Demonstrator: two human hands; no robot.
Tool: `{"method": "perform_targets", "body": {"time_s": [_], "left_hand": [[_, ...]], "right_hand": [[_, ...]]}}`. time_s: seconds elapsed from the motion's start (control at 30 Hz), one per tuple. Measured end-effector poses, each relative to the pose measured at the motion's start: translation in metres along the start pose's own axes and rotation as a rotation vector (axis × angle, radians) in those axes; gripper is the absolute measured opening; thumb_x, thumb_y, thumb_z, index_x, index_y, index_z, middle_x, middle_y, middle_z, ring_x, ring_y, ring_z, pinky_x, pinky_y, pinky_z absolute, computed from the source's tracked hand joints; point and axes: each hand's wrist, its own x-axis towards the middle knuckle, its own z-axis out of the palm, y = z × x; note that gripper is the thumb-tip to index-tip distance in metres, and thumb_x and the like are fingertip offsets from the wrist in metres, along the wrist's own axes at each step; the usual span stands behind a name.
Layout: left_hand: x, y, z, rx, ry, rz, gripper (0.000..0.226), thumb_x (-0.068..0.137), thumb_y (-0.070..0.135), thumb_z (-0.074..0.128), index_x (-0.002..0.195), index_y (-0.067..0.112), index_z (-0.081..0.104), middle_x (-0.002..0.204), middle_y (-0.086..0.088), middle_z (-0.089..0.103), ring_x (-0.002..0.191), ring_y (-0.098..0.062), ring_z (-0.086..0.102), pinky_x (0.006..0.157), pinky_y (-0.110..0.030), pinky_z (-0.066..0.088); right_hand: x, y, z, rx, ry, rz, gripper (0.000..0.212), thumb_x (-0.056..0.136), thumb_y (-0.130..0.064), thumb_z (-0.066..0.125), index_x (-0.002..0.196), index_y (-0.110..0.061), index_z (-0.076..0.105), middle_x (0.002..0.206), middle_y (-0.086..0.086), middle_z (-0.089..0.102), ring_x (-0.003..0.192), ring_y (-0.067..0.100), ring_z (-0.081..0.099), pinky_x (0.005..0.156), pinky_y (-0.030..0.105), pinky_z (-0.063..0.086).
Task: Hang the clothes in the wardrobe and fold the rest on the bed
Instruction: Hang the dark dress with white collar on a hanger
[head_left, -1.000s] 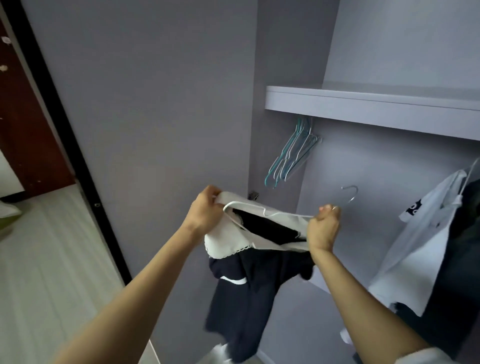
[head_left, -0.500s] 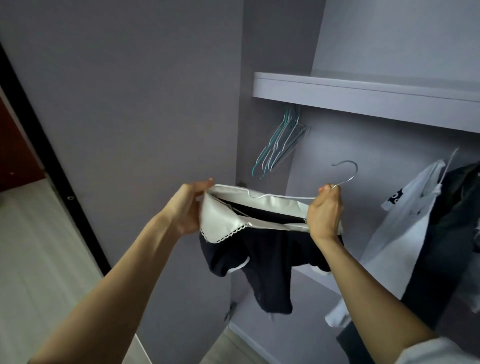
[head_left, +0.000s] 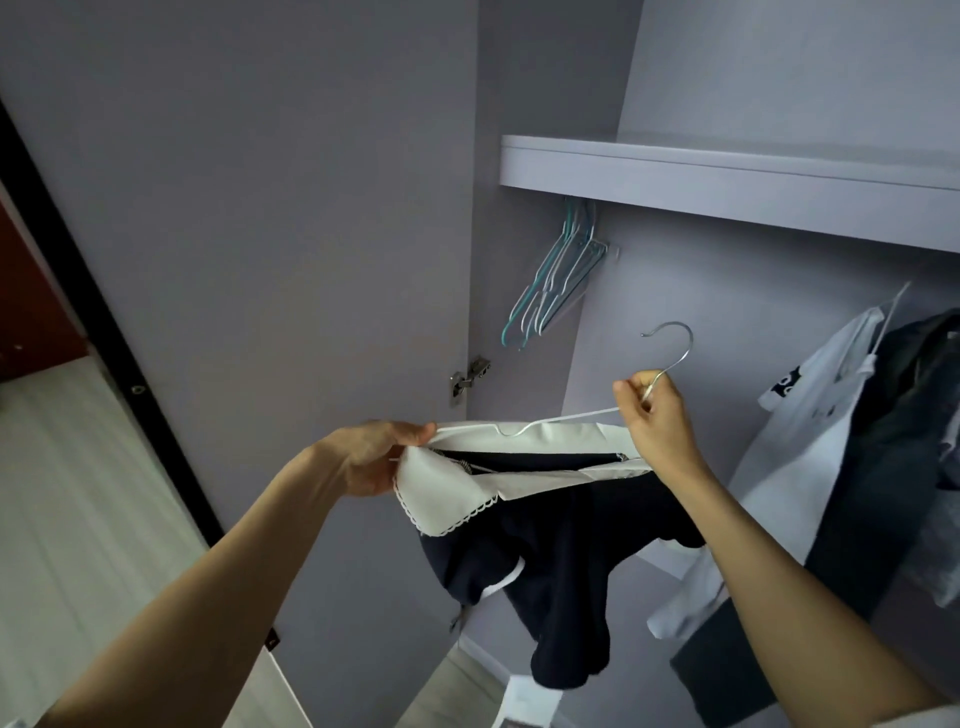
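Observation:
A dark navy garment (head_left: 550, 561) with a broad white scalloped collar (head_left: 447, 493) hangs from a thin white wire hanger (head_left: 561, 419) with a metal hook (head_left: 675, 343). My left hand (head_left: 374, 457) grips the left end of the collar and hanger. My right hand (head_left: 657, 415) pinches the hanger's neck just below the hook, holding it up in front of the open wardrobe. The hanger's right arm is hidden under the collar.
Several empty teal and white hangers (head_left: 556, 275) hang under the wardrobe shelf (head_left: 727, 176) at the left. A white printed T-shirt (head_left: 810, 441) and dark clothes (head_left: 904, 426) hang at the right. The open wardrobe door (head_left: 249, 234) stands to the left.
The hanger's hook has come free above my right hand, which slid up to its neck. Both hands raised the garment slightly towards the wardrobe interior.

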Motion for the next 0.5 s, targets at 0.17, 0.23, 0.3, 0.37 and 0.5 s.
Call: {"method": "perform_targets", "body": {"time_s": [0.17,0.23,0.3,0.37,0.5], "left_hand": [[0.004,-0.010,0.005,-0.021,0.039,0.054,0.040,0.089,0.025,0.060,0.117,-0.004,0.059,0.109,-0.017,0.067,0.097,-0.027,0.064,0.085,-0.034,0.052],[0.003,-0.013,0.011,-0.008,0.006,0.085,0.051,0.082,0.030,0.064,0.121,-0.003,0.058,0.116,-0.020,0.065,0.108,-0.031,0.062,0.088,-0.038,0.052],[0.003,-0.014,0.014,-0.049,-0.030,0.121,0.060,0.075,0.033,0.066,0.121,-0.004,0.057,0.113,-0.021,0.066,0.105,-0.032,0.064,0.082,-0.037,0.056],[0.004,-0.013,0.013,-0.156,-0.095,0.120,0.059,0.077,0.038,0.063,0.120,-0.002,0.058,0.115,-0.021,0.065,0.105,-0.032,0.063,0.081,-0.038,0.055],[0.001,-0.001,0.010,-0.184,-0.164,0.111,0.033,0.086,0.034,0.056,0.101,0.005,0.062,0.095,-0.015,0.063,0.088,-0.028,0.061,0.073,-0.035,0.055]], "right_hand": [[-0.006,-0.002,0.000,-0.061,0.031,-0.046,0.006,0.094,-0.006,0.046,0.094,-0.012,0.046,0.072,-0.009,0.046,0.065,0.011,0.045,0.059,0.021,0.029],[-0.009,-0.003,-0.001,-0.075,0.065,-0.047,0.006,0.094,-0.004,0.044,0.098,-0.006,0.048,0.076,-0.002,0.049,0.070,0.019,0.046,0.063,0.023,0.029],[-0.011,-0.003,-0.002,-0.061,0.087,-0.049,0.011,0.094,-0.001,0.042,0.102,0.000,0.050,0.085,0.001,0.051,0.077,0.021,0.047,0.066,0.023,0.029],[-0.013,-0.002,-0.005,-0.008,0.087,-0.032,0.014,0.094,0.000,0.040,0.104,0.002,0.050,0.091,0.000,0.051,0.080,0.019,0.047,0.070,0.022,0.031],[-0.026,0.008,-0.007,0.057,0.077,0.029,0.015,0.095,0.001,0.040,0.105,-0.001,0.050,0.095,0.001,0.051,0.085,0.017,0.047,0.072,0.017,0.032]]}}
